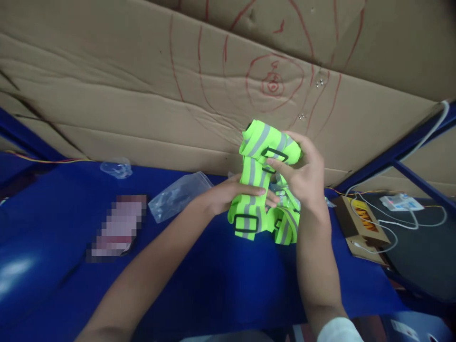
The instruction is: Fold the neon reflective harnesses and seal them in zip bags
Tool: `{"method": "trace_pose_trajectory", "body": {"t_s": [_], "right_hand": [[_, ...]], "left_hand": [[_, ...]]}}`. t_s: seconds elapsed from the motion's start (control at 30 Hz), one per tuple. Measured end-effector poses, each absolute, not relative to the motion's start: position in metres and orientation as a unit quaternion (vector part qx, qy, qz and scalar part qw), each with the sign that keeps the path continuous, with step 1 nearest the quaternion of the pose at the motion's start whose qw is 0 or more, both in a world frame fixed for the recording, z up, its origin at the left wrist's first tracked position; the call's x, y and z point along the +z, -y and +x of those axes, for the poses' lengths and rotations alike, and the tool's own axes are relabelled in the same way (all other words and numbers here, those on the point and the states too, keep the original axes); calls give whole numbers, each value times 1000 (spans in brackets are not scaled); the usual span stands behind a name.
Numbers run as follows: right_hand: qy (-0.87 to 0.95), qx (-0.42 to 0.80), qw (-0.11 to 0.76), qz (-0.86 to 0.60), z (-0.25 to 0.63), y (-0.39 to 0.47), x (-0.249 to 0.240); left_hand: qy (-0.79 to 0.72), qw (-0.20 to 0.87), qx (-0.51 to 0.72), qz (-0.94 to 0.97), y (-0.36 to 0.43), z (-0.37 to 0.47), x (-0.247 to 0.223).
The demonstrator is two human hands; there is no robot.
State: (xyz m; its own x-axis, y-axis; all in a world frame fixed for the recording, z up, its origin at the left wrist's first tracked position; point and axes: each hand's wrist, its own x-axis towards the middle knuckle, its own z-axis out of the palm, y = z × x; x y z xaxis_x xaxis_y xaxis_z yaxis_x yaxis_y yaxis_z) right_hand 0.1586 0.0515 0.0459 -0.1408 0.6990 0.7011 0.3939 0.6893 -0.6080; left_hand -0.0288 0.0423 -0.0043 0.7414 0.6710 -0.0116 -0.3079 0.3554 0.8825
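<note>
Neon-yellow reflective straps (254,172) with grey stripes and black buckles are held up above the blue table. My right hand (302,166) grips the folded upper part, its thumb or finger near a black buckle. Lower down, my left hand (237,192) has its fingers closed around the hanging strap. More of the same yellow webbing (288,221) hangs or lies just below and behind the hands; which of the two cannot be told. A black buckle (246,223) shows at the lower end of the strap.
On the blue table (221,280) are a clear plastic bag (180,194), a smaller crumpled clear wrapper (117,167) and a pixelated flat object (119,225). An open cardboard box (363,223), a white device (402,202) and cables sit at the right. Cardboard (135,114) stands behind.
</note>
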Motion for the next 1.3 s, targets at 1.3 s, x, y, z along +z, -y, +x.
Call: {"method": "trace_pose_trajectory", "body": {"t_s": [1.3], "right_hand": [[762,98,550,-328,132,-80,22]], "left_hand": [[-215,763,478,379,-62,-26,-20]]}}
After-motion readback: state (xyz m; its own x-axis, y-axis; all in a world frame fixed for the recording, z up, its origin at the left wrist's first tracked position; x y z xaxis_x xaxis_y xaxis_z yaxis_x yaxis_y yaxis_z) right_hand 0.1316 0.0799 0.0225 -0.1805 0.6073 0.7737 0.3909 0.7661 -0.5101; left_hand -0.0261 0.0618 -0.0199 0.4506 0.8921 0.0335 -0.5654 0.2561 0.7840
